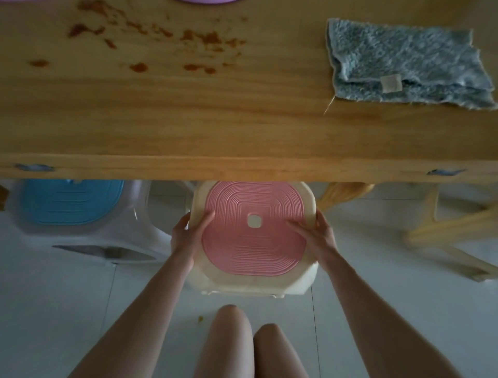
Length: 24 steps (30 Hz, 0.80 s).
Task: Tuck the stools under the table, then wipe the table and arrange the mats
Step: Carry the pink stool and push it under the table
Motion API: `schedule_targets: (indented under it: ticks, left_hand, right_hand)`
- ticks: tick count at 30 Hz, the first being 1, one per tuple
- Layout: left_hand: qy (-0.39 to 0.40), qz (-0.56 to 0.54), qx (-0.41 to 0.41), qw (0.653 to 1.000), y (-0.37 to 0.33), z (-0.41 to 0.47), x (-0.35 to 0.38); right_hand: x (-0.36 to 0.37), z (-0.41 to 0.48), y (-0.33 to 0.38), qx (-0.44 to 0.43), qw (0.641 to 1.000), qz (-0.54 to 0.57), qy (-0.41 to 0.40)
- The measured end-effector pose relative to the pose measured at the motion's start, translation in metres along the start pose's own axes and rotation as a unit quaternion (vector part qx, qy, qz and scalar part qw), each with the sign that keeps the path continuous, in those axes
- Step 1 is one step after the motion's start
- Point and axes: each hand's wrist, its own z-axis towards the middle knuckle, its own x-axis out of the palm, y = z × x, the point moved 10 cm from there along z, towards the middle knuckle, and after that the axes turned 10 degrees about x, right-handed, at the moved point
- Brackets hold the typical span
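Both hands grip a stool with a pink ribbed seat (pixel 254 229) and a cream frame. The left hand (pixel 188 237) is closed on the seat's left edge, thumb lying on the pink top and fingers wrapped under the rim. The right hand (pixel 318 237) holds the right edge the same way, its thumb stretched across the pink surface toward the small square hole in the middle. The far part of the stool sits under the near edge of the table (pixel 242 129); the rest of it stands out over the white tiled floor (pixel 80 310).

To the left, a second stool with a blue seat (pixel 71 201) and a pale frame also stands partly under the table's near edge, apart from the pink one. To the right, light wooden legs (pixel 442 232) stand below the near edge; I cannot tell what they belong to.

On the table top, orange-brown stains (pixel 151 40) are scattered toward the far left part. A grey-blue cloth (pixel 407 62) lies crumpled near the right edge, a small pale label showing on it. At the far edge, a thin strip of a purple mat (pixel 207 1) shows, cut off by the frame.

The person's bare knees (pixel 231 337) show at the bottom, just behind the pink stool.
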Motion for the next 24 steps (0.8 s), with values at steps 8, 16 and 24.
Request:
schedule_targets:
  ticks: [8,16,24]
  left_hand:
    - [-0.019,-0.032,0.005,0.999,0.014,0.004,0.001]
    - [0.007,0.061,0.052,0.997,0.008,-0.014,-0.002]
    - [-0.017,0.036,0.005,0.999,0.035,-0.093,-0.012]
  right_hand:
    - [0.007,0.015,-0.001,-0.019,0.999,-0.027,0.0]
    - [0.009,-0.008,-0.014,0.009,0.998,-0.053,-0.028]
    - [0.015,-0.081,-0.062,0.04,0.997,0.048,-0.039]
